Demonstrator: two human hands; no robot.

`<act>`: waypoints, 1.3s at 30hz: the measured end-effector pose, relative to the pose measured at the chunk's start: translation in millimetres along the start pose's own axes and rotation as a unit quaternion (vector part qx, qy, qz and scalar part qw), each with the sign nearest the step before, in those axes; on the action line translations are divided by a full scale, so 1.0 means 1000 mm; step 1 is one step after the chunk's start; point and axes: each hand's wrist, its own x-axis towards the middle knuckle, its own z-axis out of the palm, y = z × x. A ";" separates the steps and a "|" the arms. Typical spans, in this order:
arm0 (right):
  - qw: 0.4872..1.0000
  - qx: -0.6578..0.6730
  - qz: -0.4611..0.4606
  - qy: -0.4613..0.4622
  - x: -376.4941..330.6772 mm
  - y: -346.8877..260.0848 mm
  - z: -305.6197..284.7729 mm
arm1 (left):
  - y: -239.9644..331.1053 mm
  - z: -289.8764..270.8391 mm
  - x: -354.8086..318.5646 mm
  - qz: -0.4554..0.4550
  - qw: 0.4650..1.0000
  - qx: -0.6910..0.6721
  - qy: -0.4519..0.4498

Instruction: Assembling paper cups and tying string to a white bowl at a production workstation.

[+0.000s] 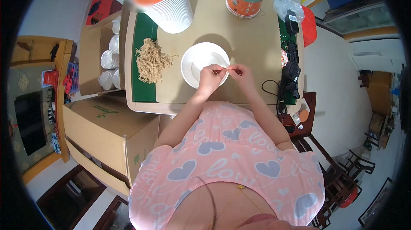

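While the left hand and right hand pinch a thin cord over the white paper lid near the table's front edge, it looks limp and light, best held by its ends.

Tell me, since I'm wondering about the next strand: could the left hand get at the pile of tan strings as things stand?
Probably yes. The pile of tan strings lies on the table to the left of the left hand, with nothing between them, though that hand is pinching a strand just now.
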 end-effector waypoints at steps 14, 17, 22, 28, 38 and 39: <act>0.994 -0.091 -0.045 0.041 -0.004 -0.011 0.011 | -0.006 0.000 0.006 -0.122 0.982 -0.143 -0.003; 0.993 -0.096 -0.051 0.054 -0.006 -0.013 0.012 | -0.009 -0.002 0.008 -0.134 0.976 -0.171 -0.007; 0.971 -0.195 -0.141 0.013 -0.011 -0.036 0.014 | 0.001 -0.013 0.010 -0.125 0.975 -0.184 -0.008; 0.960 -0.232 -0.159 -0.007 -0.004 -0.031 0.018 | 0.006 -0.022 0.010 -0.148 0.969 -0.198 -0.011; 0.941 -0.283 -0.183 -0.019 0.002 -0.040 0.026 | 0.008 -0.030 0.007 -0.169 0.968 -0.183 0.016; 0.935 -0.297 -0.196 -0.014 0.002 -0.039 0.026 | 0.008 -0.032 0.007 -0.168 0.969 -0.183 0.015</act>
